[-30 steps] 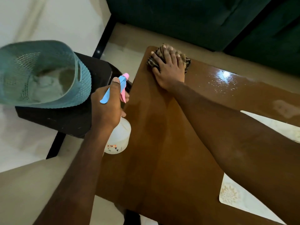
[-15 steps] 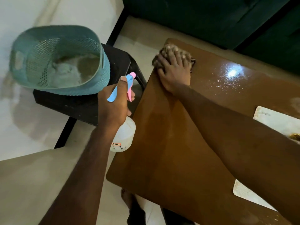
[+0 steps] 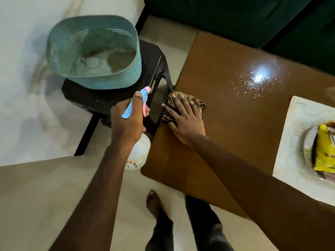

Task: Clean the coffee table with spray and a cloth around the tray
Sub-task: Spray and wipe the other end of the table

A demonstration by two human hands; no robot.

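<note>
My right hand (image 3: 184, 118) lies flat with spread fingers on a brown striped cloth (image 3: 199, 104), pressing it onto the left edge of the glossy brown coffee table (image 3: 226, 124). My left hand (image 3: 126, 120) grips the neck of a white spray bottle (image 3: 139, 154) with a blue and pink trigger, held just off the table's left edge. A white tray (image 3: 293, 142) sits at the table's right side, carrying a plate with a yellow packet (image 3: 324, 147). Spray droplets (image 3: 253, 84) glisten on the tabletop near the far side.
A teal perforated basket (image 3: 94, 51) with white cloth inside stands on a black plastic stool (image 3: 155, 69) left of the table. A dark green sofa (image 3: 235, 19) runs behind the table. My bare foot (image 3: 154, 201) stands on the tiled floor by the table's near corner.
My right hand has dragged the cloth from the table's far left corner back along the left edge towards me. The view has shifted, bringing the tray and packet into sight.
</note>
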